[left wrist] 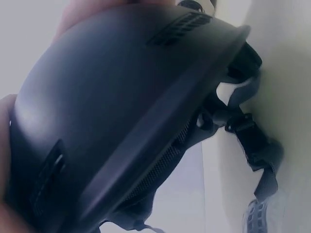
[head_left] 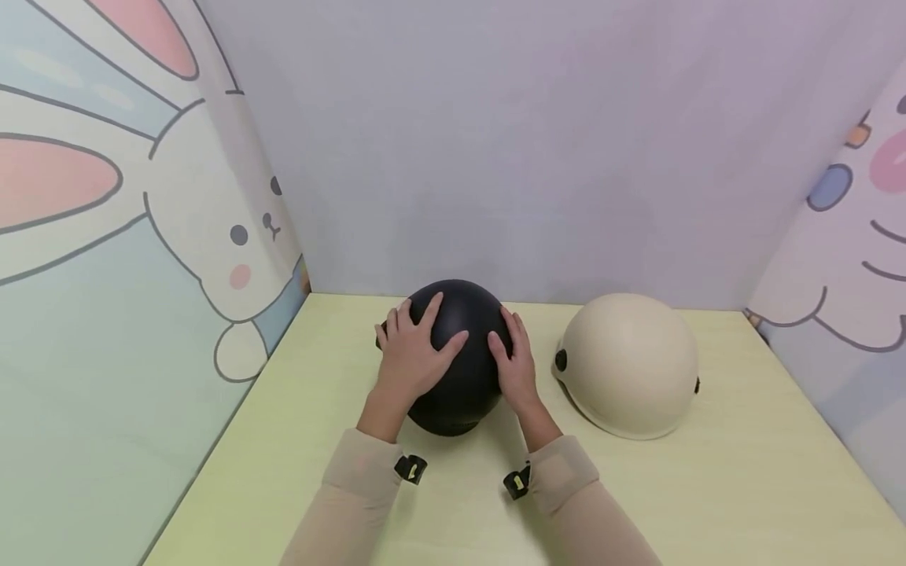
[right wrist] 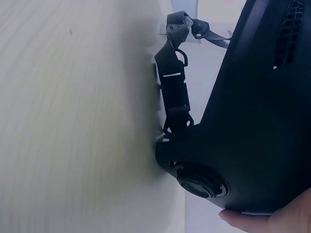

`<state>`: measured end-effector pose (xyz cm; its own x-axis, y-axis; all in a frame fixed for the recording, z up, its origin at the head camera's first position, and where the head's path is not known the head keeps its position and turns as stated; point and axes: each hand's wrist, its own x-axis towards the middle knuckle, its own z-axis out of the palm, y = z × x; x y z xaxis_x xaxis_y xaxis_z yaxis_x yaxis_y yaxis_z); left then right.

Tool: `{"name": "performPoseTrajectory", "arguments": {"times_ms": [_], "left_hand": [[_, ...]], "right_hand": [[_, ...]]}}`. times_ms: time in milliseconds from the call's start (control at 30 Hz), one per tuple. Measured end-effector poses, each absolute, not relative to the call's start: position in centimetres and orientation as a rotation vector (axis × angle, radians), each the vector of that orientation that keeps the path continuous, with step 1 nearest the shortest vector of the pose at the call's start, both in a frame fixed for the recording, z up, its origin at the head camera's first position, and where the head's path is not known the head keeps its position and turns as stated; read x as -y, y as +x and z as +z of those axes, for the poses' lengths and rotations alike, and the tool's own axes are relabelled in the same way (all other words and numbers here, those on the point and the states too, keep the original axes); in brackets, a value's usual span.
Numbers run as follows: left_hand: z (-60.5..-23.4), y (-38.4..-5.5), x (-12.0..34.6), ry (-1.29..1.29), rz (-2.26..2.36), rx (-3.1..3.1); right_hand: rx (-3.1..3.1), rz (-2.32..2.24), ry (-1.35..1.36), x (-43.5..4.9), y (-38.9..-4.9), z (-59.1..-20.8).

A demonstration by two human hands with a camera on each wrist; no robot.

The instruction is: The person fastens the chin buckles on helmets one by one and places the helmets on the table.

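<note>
A black helmet (head_left: 456,393) sits at the back of the table, tilted, its smooth dome facing me. My left hand (head_left: 414,354) holds its left side and top, fingers spread and bent over the dome. On the opposite side my right hand (head_left: 515,365) grips it, thumb toward the front. In the left wrist view the rim stands away from the tabletop, and a buckled chin strap (left wrist: 248,141) hangs below. The right wrist view shows the strap (right wrist: 174,92) beside a round side fitting (right wrist: 199,184), with my right thumb (right wrist: 248,221) against the shell.
To the right of the black helmet stands a beige helmet (head_left: 630,362) with dark round side fittings. Both are on a pale yellow table (head_left: 750,472). A plain grey-lilac wall (head_left: 495,157) closes the back, and cartoon-printed panels (head_left: 127,330) flank the sides.
</note>
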<state>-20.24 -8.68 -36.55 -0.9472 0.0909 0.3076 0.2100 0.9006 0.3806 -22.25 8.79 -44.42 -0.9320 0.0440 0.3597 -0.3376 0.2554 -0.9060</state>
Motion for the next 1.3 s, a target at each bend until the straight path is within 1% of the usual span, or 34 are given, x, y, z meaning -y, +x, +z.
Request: {"name": "performPoseTrajectory", "arguments": {"times_ms": [233,533,667,833,1167,1300], "left_hand": [[-37.9,-20.2,9.2,-0.233,-0.74,2.73],[-42.4,-19.6,10.7,-0.167,-1.032,2.546],[-44.7,-20.0,11.4,-0.097,-1.214,2.499],[-46.9,-20.7,12.3,-0.045,-1.333,2.418],[-48.1,-21.0,13.0,-0.047,-1.408,2.41],[-48.5,-21.0,12.9,-0.055,-1.396,2.428]], "right_hand": [[2.204,1.74,0.312,-8.8,-22.8,-44.9],[2.254,1.555,0.435,-8.0,-23.2,-45.3],[2.31,1.413,0.469,-7.2,-23.6,-45.4],[2.377,1.279,0.503,-6.2,-24.2,-45.5],[2.415,1.189,0.486,-5.6,-24.0,-45.6],[2.399,1.179,0.466,-5.5,-23.9,-46.4]]}}
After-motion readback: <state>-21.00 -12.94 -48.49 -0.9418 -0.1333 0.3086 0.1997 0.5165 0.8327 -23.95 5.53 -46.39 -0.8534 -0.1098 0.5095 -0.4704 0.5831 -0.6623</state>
